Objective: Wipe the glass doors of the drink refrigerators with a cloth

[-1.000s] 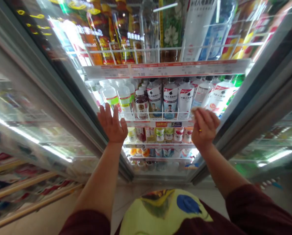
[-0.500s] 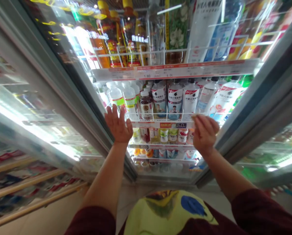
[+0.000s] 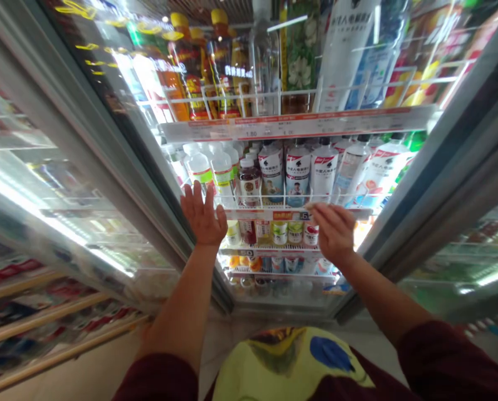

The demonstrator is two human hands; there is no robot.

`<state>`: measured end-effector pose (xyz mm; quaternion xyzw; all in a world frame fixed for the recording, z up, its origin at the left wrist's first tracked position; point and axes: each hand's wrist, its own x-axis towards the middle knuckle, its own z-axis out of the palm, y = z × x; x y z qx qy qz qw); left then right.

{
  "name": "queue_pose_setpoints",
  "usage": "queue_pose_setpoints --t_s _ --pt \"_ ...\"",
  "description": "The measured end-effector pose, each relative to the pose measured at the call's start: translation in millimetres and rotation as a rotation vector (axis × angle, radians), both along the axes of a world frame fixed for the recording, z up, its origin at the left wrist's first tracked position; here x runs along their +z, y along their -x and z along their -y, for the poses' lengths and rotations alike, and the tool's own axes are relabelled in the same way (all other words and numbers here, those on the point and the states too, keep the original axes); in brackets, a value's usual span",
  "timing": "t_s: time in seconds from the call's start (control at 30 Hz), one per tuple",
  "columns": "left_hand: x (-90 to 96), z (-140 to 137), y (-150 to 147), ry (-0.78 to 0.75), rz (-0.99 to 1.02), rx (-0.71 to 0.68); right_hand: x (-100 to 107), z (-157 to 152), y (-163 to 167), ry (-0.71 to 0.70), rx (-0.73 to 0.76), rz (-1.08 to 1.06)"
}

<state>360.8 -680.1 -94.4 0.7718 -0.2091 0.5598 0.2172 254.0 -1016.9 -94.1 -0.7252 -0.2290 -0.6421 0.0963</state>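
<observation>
A glass door [image 3: 274,289] with light reflections on it stands in front of me, and lit shelves of drinks show behind it. My left hand [image 3: 202,216] is spread with its palm toward the glass, near the left frame; it looks to be resting on the pane. My right hand [image 3: 335,231] is pinched together, fingertips pointing left, in front of the shelf price strip [image 3: 257,214]. A small pale bit shows at those fingertips, too small to name. Behind the hands are white-labelled drink bottles [image 3: 297,172] and a dark bottle [image 3: 249,181].
Grey door frames [image 3: 119,145] run down both sides. Tall bottles [image 3: 221,67] fill the top shelf, above a long price rail [image 3: 294,123]. Lower shelves hold small cups [image 3: 279,232]. At lower left is a rack with wooden rails [image 3: 65,312]. My yellow-printed apron [image 3: 282,362] is below.
My right hand has moved left across the glass, still pinched, and now covers part of the price strip. My left hand has stayed in nearly the same place.
</observation>
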Motion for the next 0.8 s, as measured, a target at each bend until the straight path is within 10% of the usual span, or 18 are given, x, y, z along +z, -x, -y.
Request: queue_pose_setpoints --t_s 0.1,0.3,0.57,0.8 --pt "0.9 1.3 0.9 0.002 0.034 0.008 0.6 -6.8 2.1 0.153 0.061 -0.114" --pt "2.4 2.5 2.2 -0.012 0.076 0.053 56.0 10.4 -11.5 -0.203 -0.045 0.161" --pt "1.4 0.7 1.0 0.005 0.028 0.049 -8.4 -25.4 -1.0 0.294 0.086 -0.153" --pt "1.7 1.6 1.9 -0.008 0.062 0.053 58.3 9.1 -18.3 -0.195 -0.099 0.130"
